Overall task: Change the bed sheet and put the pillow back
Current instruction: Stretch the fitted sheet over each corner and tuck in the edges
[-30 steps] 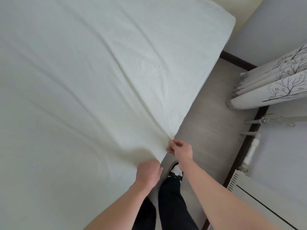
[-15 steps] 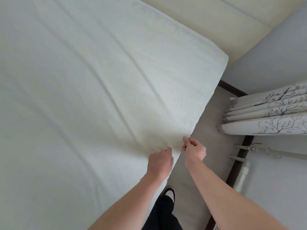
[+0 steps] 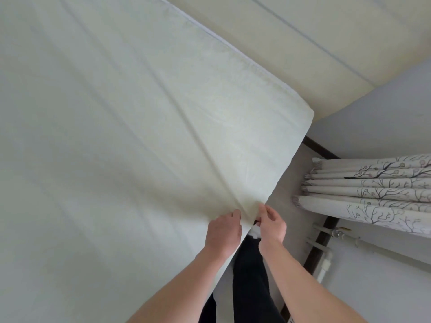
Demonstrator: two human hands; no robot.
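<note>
A white bed sheet covers the mattress and fills most of the view, with long creases running toward my hands. My left hand grips the sheet at the bed's right edge, fingers curled over the fabric. Just to its right, my right hand pinches the same edge of the sheet between thumb and fingers. The two hands are a few centimetres apart. The mattress corner shows at the upper right. No pillow is in view.
A cream padded headboard runs along the top. A narrow strip of grey floor lies between bed and wall. Folded tree-print curtains hang at the right, above a white pipe. My dark-trousered legs stand beside the bed.
The view has tilted up toward the headboard and bed corner. Both hands have moved along the sheet's edge and come closer together, still holding it.
</note>
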